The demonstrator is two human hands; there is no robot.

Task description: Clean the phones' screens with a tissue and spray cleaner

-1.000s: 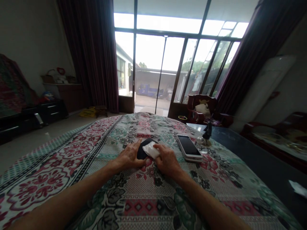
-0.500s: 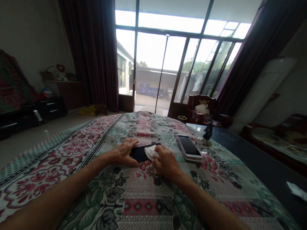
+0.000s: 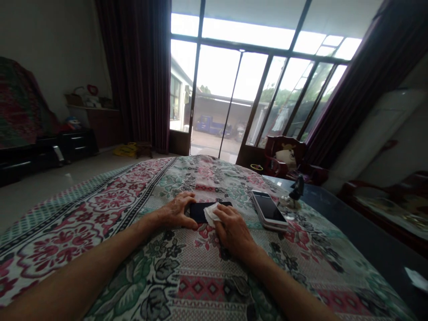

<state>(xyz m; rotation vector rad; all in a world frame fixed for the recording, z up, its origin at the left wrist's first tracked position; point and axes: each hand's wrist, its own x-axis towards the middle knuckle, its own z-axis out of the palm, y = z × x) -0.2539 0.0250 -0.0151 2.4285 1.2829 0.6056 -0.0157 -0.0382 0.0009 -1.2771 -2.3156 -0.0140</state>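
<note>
A dark smartphone [image 3: 198, 213] lies flat on the patterned tablecloth [image 3: 203, 258], its screen facing up. My left hand [image 3: 179, 211] grips its left end, thumb on the near edge and fingers at the far edge. In my right hand [image 3: 234, 226] is a folded white tissue [image 3: 210, 215], pressed onto the middle of the screen. The tissue and my fingers hide part of the phone's right half. To the right of that hand lies a white smartphone [image 3: 269, 207] with a dark screen, apparently stacked on another flat thing.
A small dark figurine [image 3: 296, 189] on a clear base stands beyond the white phone. Right of the cloth runs a dark tabletop [image 3: 361, 232] with a white paper [image 3: 416, 278] on it. Wooden chairs [image 3: 286, 156] and glass doors [image 3: 220, 107] are farther back.
The view has shifted slightly, moving everything a little rightward in the picture. My right hand and the tissue now sit slightly more to the left on the phone; the left hand keeps its hold.
</note>
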